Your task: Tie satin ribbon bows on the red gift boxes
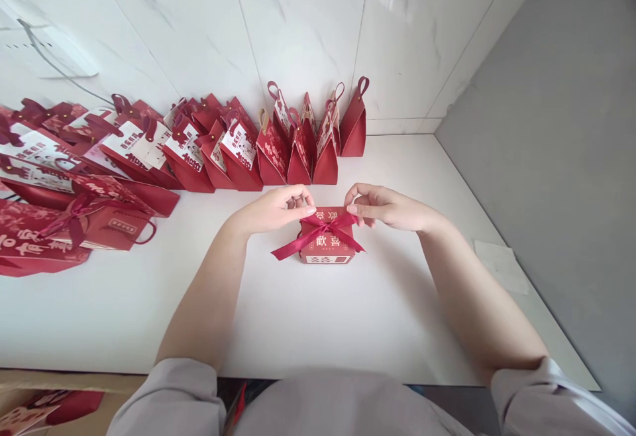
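Observation:
A small red box (328, 250) with pale lettering stands on the white table, in front of me. A dark red ribbon (297, 244) is tied round it in a bow on top, its two tails spread left and right. My left hand (284, 209) is at the bow's left loop, thumb and forefinger pinched on it. On the other side my right hand (381, 207) pinches the right loop between thumb and fingers.
Many red gift boxes (326, 163) with strap handles line the tiled wall, from the far left to the middle. White paper (501, 266) lies at the table's right edge. An open cardboard box (116, 383) is at the lower left.

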### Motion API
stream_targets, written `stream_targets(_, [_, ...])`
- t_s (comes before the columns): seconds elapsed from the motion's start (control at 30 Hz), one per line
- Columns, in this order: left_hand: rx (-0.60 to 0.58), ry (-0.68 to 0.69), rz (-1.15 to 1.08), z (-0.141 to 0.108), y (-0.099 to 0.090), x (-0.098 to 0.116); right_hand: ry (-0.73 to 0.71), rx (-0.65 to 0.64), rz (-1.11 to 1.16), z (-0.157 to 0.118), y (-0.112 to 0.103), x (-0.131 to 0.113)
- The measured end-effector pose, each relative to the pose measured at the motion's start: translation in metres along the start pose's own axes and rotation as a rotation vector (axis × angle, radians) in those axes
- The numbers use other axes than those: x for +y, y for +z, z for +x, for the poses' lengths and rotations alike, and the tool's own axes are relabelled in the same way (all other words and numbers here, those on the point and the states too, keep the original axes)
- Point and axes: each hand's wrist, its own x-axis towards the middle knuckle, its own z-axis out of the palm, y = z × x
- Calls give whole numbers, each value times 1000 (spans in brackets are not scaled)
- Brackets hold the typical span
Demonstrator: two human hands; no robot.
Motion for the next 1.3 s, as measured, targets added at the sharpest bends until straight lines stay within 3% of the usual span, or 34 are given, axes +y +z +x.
stream_targets(0.1, [55, 51, 4, 1, 2, 1, 101, 39, -147, -9, -3, -4])
stream_targets(0.17, [68, 99, -5, 1, 5, 3, 176, -40, -220, -15, -3, -8])
stream_targets(0.3, [-23, 167, 16, 4, 15, 5, 257, -237, -266, -20, 2, -14])
stream_targets(0.6, [-62, 121, 6, 10, 23, 1, 116, -285, -257, -17, 12, -22])
stream_targets(0.87, [-52, 89, 10, 13, 27, -2, 122, -378, -301, -20, 12, -24])
stream_targets(1.03, [-55, 99, -45, 7, 16, -2, 64, -314, -349, -22, 8, -22])
stream_targets(1.17, [32, 65, -155, 0, 3, -2, 64, -274, -345, -23, 5, -22])
stream_targets(1.3, [127, -21, -62, -1, 0, -3, 93, -285, -301, -22, 8, -23])
